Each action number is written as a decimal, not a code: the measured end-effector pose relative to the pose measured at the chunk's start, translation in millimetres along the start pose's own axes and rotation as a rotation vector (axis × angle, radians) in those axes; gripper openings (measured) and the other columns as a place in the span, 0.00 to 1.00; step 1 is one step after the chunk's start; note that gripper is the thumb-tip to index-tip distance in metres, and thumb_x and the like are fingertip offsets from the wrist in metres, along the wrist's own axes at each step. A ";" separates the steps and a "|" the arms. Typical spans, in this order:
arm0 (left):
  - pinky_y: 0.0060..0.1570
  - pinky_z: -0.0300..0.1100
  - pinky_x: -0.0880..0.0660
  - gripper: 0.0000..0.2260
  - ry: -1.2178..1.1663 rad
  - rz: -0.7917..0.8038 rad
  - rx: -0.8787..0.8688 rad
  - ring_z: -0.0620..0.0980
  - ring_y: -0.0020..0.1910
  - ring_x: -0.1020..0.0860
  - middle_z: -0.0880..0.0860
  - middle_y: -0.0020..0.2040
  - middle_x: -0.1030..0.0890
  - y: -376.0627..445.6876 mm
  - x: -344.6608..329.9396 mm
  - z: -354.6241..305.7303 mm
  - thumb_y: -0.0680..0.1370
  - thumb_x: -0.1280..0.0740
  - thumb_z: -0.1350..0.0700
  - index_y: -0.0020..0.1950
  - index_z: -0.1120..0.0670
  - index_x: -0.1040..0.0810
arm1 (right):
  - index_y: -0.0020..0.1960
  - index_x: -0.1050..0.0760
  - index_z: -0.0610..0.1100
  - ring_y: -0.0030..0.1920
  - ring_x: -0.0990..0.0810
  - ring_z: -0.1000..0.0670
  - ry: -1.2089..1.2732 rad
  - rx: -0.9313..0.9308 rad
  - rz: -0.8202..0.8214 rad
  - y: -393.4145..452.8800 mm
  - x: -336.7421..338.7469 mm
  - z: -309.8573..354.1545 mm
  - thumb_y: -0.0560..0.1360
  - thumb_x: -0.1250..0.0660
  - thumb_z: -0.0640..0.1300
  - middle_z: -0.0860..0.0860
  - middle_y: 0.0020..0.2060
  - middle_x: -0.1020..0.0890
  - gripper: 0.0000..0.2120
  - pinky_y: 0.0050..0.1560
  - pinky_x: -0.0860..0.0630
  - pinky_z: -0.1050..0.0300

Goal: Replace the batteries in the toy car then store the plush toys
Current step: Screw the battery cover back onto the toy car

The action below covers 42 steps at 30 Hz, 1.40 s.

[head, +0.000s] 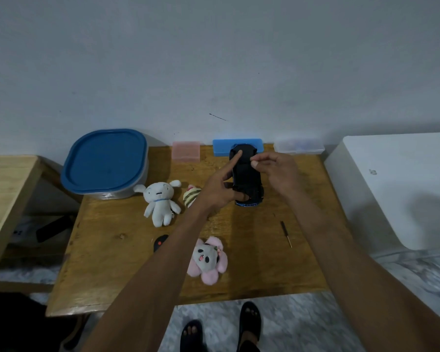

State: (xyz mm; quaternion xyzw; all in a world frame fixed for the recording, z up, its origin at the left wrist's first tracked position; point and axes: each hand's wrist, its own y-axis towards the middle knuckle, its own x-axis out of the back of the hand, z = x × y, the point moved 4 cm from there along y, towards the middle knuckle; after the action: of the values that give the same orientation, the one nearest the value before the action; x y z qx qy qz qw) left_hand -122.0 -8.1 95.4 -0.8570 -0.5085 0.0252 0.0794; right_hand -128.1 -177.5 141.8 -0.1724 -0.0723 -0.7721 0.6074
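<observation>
The toy car (pixel 246 174) is held upside down above the wooden table (pixel 264 265), its black underside facing me and blue bodywork showing at its near end. My left hand (pixel 217 190) grips the car's near left side, with the index finger stretched along the underside. My right hand (pixel 277 174) hovers at the car's right edge, thumb and fingertip pinched together; nothing visible shows between them. A white plush (pixel 160 201), a striped plush (pixel 191 195) and a pink panda plush (pixel 208 259) lie on the table.
A small screwdriver (pixel 286 233) lies right of centre. A black remote (pixel 160 243) is partly hidden by my left forearm. A blue-lidded container (pixel 104 161) stands back left. Pink (pixel 186 151), blue (pixel 221 147) and clear (pixel 299 146) boxes line the wall. A white appliance (pixel 391 186) stands at the right.
</observation>
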 end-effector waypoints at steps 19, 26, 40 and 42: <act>0.64 0.48 0.23 0.49 0.041 -0.009 -0.053 0.49 0.71 0.28 0.50 0.74 0.29 -4.2 -11.5 5.1 0.68 0.23 0.71 0.79 0.37 0.40 | 0.49 0.15 0.47 0.41 0.25 0.62 -0.272 0.097 -0.230 -11.2 -4.2 -4.7 0.74 0.25 0.44 0.55 0.43 0.22 0.05 0.42 0.30 0.70; 0.59 0.36 0.23 0.48 0.058 0.013 -0.062 0.40 0.65 0.26 0.48 0.72 0.28 -5.9 -16.7 5.3 0.69 0.24 0.71 0.81 0.42 0.41 | 0.48 0.15 0.46 0.41 0.22 0.61 -0.191 0.057 -0.248 -11.3 -5.7 -11.1 0.73 0.25 0.42 0.61 0.39 0.20 0.03 0.45 0.23 0.63; 0.62 0.52 0.21 0.46 -0.015 -0.012 -0.041 0.51 0.68 0.25 0.47 0.73 0.28 -6.5 -19.6 11.4 0.70 0.26 0.73 0.77 0.36 0.37 | 0.49 0.24 0.44 0.45 0.21 0.54 0.051 -0.203 -0.282 -10.6 0.7 -39.8 0.71 0.23 0.51 0.51 0.46 0.19 0.15 0.41 0.25 0.59; 0.62 0.51 0.21 0.46 -0.024 -0.019 -0.037 0.49 0.70 0.27 0.46 0.73 0.29 -4.9 -20.9 12.3 0.70 0.26 0.74 0.76 0.36 0.36 | 0.50 0.22 0.44 0.46 0.20 0.54 0.046 -0.229 -0.327 -16.8 6.5 -54.6 0.73 0.26 0.56 0.51 0.46 0.18 0.16 0.42 0.26 0.60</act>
State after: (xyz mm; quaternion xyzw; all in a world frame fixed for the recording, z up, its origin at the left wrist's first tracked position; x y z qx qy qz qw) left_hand -137.8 -22.7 83.3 -0.8532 -0.5178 0.0253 0.0575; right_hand -155.3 -196.7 95.0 -0.2089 0.0028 -0.8673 0.4519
